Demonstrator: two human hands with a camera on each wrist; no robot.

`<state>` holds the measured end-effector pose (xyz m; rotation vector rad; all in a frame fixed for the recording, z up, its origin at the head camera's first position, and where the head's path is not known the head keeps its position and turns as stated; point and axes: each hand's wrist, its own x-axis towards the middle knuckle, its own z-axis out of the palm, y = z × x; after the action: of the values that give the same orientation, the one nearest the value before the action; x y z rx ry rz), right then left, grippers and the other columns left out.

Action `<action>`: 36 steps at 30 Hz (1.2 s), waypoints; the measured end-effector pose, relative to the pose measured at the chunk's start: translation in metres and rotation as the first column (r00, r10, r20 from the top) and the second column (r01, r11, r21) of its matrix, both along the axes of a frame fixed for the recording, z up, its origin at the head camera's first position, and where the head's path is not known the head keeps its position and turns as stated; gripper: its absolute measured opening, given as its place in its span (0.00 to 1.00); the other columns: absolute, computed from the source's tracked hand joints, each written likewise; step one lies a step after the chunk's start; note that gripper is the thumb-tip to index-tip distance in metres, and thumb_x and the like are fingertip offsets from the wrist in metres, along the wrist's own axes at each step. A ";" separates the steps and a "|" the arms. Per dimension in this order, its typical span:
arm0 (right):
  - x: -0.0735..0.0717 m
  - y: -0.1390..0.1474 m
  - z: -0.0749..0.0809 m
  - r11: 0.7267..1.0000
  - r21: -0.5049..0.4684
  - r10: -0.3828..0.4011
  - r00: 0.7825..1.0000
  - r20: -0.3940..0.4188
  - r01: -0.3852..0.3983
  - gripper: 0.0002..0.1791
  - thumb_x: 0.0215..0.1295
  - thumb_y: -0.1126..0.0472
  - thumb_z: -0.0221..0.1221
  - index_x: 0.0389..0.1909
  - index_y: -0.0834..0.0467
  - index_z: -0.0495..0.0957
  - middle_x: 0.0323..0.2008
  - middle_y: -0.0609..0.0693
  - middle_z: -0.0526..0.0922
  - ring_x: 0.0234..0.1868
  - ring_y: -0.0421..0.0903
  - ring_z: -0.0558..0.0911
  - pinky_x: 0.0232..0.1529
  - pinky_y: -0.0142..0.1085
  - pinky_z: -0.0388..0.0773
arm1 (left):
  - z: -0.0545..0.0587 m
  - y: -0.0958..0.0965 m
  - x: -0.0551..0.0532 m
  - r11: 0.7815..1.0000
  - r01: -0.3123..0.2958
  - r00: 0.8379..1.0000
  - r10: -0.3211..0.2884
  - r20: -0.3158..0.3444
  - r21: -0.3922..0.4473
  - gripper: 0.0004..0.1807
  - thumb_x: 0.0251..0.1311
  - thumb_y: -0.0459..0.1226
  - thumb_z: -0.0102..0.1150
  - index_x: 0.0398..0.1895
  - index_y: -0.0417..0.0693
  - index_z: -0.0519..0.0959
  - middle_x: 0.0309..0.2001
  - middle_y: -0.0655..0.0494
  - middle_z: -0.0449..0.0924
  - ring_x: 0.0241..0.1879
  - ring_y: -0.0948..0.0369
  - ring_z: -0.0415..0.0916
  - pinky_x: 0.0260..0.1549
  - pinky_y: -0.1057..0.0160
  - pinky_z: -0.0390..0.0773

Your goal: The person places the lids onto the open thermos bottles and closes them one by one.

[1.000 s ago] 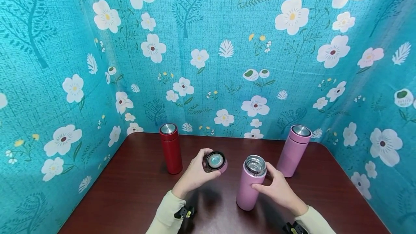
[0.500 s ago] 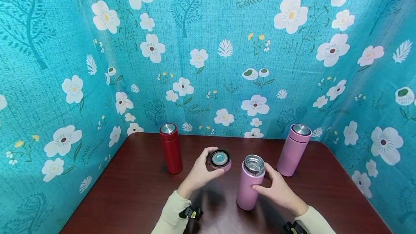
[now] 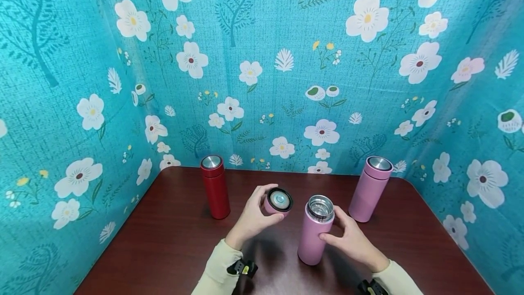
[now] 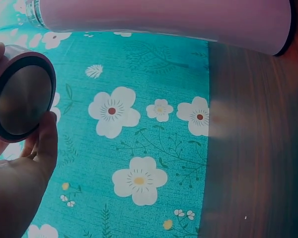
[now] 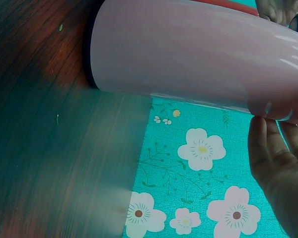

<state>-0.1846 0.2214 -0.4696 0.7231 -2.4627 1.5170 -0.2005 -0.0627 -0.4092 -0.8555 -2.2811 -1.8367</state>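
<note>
An uncapped pink thermos [image 3: 313, 241] stands upright on the table, its bare steel mouth facing up. My right hand [image 3: 353, 239] holds it from the right near the top, thumb in front and fingers behind. To its left, my left hand [image 3: 252, 217] pinches a pink screw lid [image 3: 280, 201] by its rim, raised off the table and apart from the thermos. The lid's inner side with a pale seal faces the head camera; in the left wrist view its brushed steel top [image 4: 27, 99] shows. The thermos side [image 5: 188, 49] fills much of the right wrist view.
A closed red thermos [image 3: 216, 192] stands at the back left of the dark wooden table [image 3: 172, 240]. Another pink thermos [image 3: 370, 190], lid on, stands at the back right, behind my right hand. A blue flowered cloth [image 3: 262, 104] hangs behind and beside the table.
My left hand has carried the lid right, closer to the open thermos, and tilted its inner side toward it. My right hand and the thermos stay nearly in place.
</note>
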 end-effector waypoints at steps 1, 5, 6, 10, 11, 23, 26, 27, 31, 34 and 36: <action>0.000 0.000 0.000 1.000 -0.006 -0.002 1.000 0.003 0.002 0.34 0.56 0.62 0.67 0.63 0.54 0.64 0.56 0.48 0.74 0.55 0.39 0.74 0.52 0.35 0.73 | 0.001 0.000 0.000 1.000 0.003 1.000 -0.003 0.003 0.000 0.36 0.49 0.32 0.67 0.63 0.45 0.65 0.54 0.51 0.69 0.49 0.57 0.69 0.46 0.58 0.75; 0.000 0.000 -0.001 1.000 -0.007 -0.009 1.000 0.007 0.009 0.35 0.56 0.62 0.67 0.64 0.53 0.64 0.55 0.48 0.74 0.54 0.39 0.74 0.51 0.36 0.74 | 0.000 0.000 0.000 1.000 0.025 0.999 -0.026 0.047 0.008 0.40 0.48 0.31 0.67 0.65 0.41 0.60 0.59 0.47 0.66 0.56 0.55 0.65 0.53 0.54 0.71; 0.000 0.000 -0.001 1.000 -0.007 -0.011 1.000 0.006 0.011 0.34 0.56 0.62 0.67 0.63 0.53 0.64 0.55 0.48 0.74 0.54 0.39 0.74 0.51 0.35 0.74 | -0.004 0.000 -0.002 0.999 0.028 0.998 -0.029 0.059 0.016 0.41 0.47 0.31 0.68 0.65 0.42 0.58 0.60 0.48 0.65 0.58 0.55 0.64 0.55 0.54 0.70; 0.000 0.000 -0.001 1.000 -0.012 -0.015 1.000 0.000 0.015 0.34 0.55 0.63 0.67 0.63 0.53 0.65 0.55 0.49 0.74 0.53 0.40 0.75 0.50 0.35 0.74 | -0.022 0.003 -0.014 0.998 0.028 0.997 -0.031 0.072 0.051 0.40 0.47 0.31 0.69 0.62 0.47 0.58 0.58 0.53 0.65 0.59 0.57 0.63 0.55 0.60 0.69; 0.000 0.000 -0.001 1.000 -0.012 -0.016 1.000 -0.002 0.016 0.34 0.55 0.63 0.67 0.63 0.53 0.65 0.54 0.49 0.74 0.53 0.39 0.75 0.50 0.35 0.74 | -0.024 0.003 -0.015 0.998 0.029 0.998 -0.032 0.062 0.058 0.39 0.47 0.32 0.69 0.61 0.47 0.58 0.57 0.53 0.66 0.58 0.57 0.64 0.54 0.61 0.70; -0.001 0.003 -0.001 0.999 -0.011 0.033 0.999 -0.006 -0.033 0.34 0.56 0.64 0.66 0.63 0.54 0.63 0.56 0.51 0.73 0.55 0.39 0.73 0.52 0.34 0.73 | -0.006 0.008 -0.009 0.999 0.044 0.996 -0.042 -0.076 0.030 0.35 0.48 0.33 0.67 0.61 0.45 0.63 0.51 0.52 0.70 0.47 0.58 0.69 0.40 0.63 0.77; -0.001 0.003 -0.001 0.999 -0.015 0.041 0.999 -0.005 -0.041 0.34 0.56 0.64 0.65 0.64 0.54 0.63 0.56 0.51 0.73 0.56 0.39 0.73 0.52 0.34 0.73 | 0.006 0.010 -0.002 0.999 0.036 0.996 -0.033 -0.087 0.031 0.36 0.47 0.32 0.66 0.61 0.38 0.62 0.50 0.47 0.71 0.46 0.57 0.68 0.42 0.61 0.74; -0.001 0.003 -0.001 0.999 -0.017 0.044 0.999 -0.006 -0.044 0.34 0.56 0.64 0.65 0.64 0.55 0.63 0.56 0.51 0.73 0.55 0.39 0.73 0.51 0.34 0.73 | 0.008 0.010 0.000 0.999 0.032 0.996 -0.029 -0.087 0.030 0.37 0.47 0.32 0.66 0.61 0.37 0.62 0.49 0.46 0.71 0.46 0.57 0.68 0.42 0.61 0.73; -0.001 0.003 -0.001 0.999 -0.020 0.048 0.999 -0.004 -0.048 0.34 0.57 0.64 0.65 0.64 0.55 0.63 0.56 0.52 0.73 0.55 0.39 0.73 0.51 0.35 0.73 | 0.001 0.013 -0.005 1.000 -0.004 0.997 0.004 -0.080 -0.003 0.36 0.48 0.33 0.67 0.62 0.41 0.65 0.48 0.50 0.73 0.45 0.58 0.68 0.43 0.60 0.72; -0.002 0.003 -0.002 0.999 -0.025 0.045 0.999 0.007 -0.045 0.34 0.57 0.64 0.65 0.64 0.54 0.63 0.56 0.51 0.73 0.55 0.40 0.73 0.52 0.35 0.73 | -0.009 0.016 -0.013 1.000 -0.011 0.994 0.011 -0.113 0.000 0.35 0.49 0.35 0.68 0.62 0.44 0.66 0.48 0.52 0.72 0.45 0.58 0.70 0.42 0.60 0.74; -0.002 0.003 -0.003 0.999 -0.022 0.042 0.999 0.010 -0.041 0.34 0.57 0.64 0.64 0.64 0.54 0.63 0.57 0.51 0.72 0.56 0.40 0.73 0.52 0.36 0.73 | -0.013 0.017 -0.018 1.000 0.000 0.993 0.002 -0.121 0.018 0.35 0.49 0.37 0.68 0.62 0.48 0.66 0.49 0.54 0.72 0.46 0.58 0.70 0.44 0.60 0.75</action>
<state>-0.1867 0.2247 -0.4725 0.7692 -2.4492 1.5636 -0.2186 -0.0458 -0.4227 -0.9356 -2.1887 -1.7513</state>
